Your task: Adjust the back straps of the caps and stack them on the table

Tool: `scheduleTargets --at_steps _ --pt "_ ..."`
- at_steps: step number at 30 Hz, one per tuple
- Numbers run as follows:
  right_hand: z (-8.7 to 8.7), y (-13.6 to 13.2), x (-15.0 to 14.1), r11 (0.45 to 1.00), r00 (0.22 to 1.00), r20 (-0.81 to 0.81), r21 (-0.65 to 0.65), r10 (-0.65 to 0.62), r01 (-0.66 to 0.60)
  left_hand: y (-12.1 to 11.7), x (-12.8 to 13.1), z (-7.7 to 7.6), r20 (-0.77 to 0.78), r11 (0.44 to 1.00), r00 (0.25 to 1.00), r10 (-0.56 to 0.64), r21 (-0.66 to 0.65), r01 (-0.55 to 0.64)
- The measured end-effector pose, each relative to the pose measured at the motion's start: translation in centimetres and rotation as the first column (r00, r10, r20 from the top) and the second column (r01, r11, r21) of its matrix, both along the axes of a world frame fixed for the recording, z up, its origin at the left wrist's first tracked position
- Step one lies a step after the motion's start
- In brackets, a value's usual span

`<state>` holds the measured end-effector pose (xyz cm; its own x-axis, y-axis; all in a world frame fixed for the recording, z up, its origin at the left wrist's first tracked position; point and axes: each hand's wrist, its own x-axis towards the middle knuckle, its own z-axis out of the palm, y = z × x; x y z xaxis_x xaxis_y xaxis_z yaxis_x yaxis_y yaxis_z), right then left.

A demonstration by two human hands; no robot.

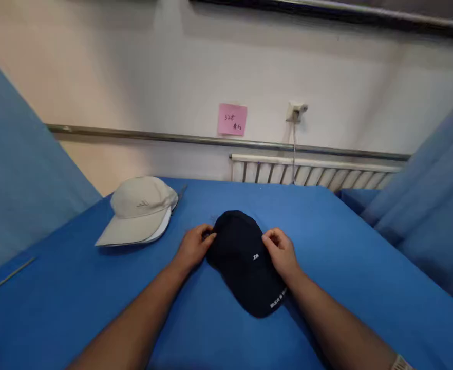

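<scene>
A dark navy baseball cap (242, 257) with small white lettering lies on the blue table (195, 329), its brim turned toward me and slightly right. My left hand (196, 246) pinches the cap's left edge between thumb and fingers. On the opposite side, my right hand (280, 252) grips the right edge the same way. The underside of the cap is hidden. Off to the left sits a light beige cap (142, 205), apart from both hands, with a white brim showing beneath its own.
A thin rod (7, 278) lies at the table's left. Blue curtains (18, 164) hang on both sides. Behind the table are a wall with a pink note (232, 119), a plugged-in socket (296, 111), a metal rail (165, 136) and a white radiator (311, 172).
</scene>
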<state>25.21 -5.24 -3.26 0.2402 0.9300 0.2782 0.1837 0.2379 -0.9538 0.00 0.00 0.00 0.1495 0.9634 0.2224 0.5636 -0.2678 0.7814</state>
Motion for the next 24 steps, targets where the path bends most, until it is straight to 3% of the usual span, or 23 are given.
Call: scheduleTargets --at_steps 4,6,8,11,14,17,19,24 --pt "0.0 -0.1 0.2 1.0 1.0 -0.02 0.016 -0.019 0.019 0.6 -0.9 0.2 0.343 0.977 0.939 0.013 -0.203 0.06" --pt "0.0 -0.1 0.3 1.0 0.999 -0.036 0.023 -0.008 0.009 0.6 -1.6 0.4 0.544 0.932 0.839 0.019 -0.313 0.182" --pt "0.0 -0.1 0.3 1.0 0.998 -0.052 0.015 0.018 -0.017 0.5 -2.2 0.5 0.625 0.886 0.78 0.021 -0.373 0.275" --pt "-0.1 0.0 0.2 0.999 0.997 -0.064 -0.004 0.046 -0.046 0.5 -2.3 0.4 0.598 0.868 0.801 0.03 -0.412 0.276" --pt "-0.1 0.1 0.0 0.999 0.997 -0.063 -0.012 0.047 -0.047 0.7 -1.8 0.2 0.552 0.913 0.831 0.066 -0.368 0.172" --pt "-0.1 0.2 -0.1 0.999 0.997 -0.064 -0.01 0.043 -0.044 0.7 -1.3 0.3 0.46 0.982 0.88 0.118 -0.186 -0.035" --pt "-0.1 0.3 -0.3 0.999 0.997 -0.067 -0.005 0.049 -0.049 0.4 -1.1 0.7 0.374 0.992 0.919 0.125 -0.058 -0.111" --pt "0.1 0.2 -0.6 0.997 0.996 -0.063 -0.024 0.071 -0.072 -0.3 0.4 3.2 0.087 0.987 0.994 0.068 0.139 -0.079"
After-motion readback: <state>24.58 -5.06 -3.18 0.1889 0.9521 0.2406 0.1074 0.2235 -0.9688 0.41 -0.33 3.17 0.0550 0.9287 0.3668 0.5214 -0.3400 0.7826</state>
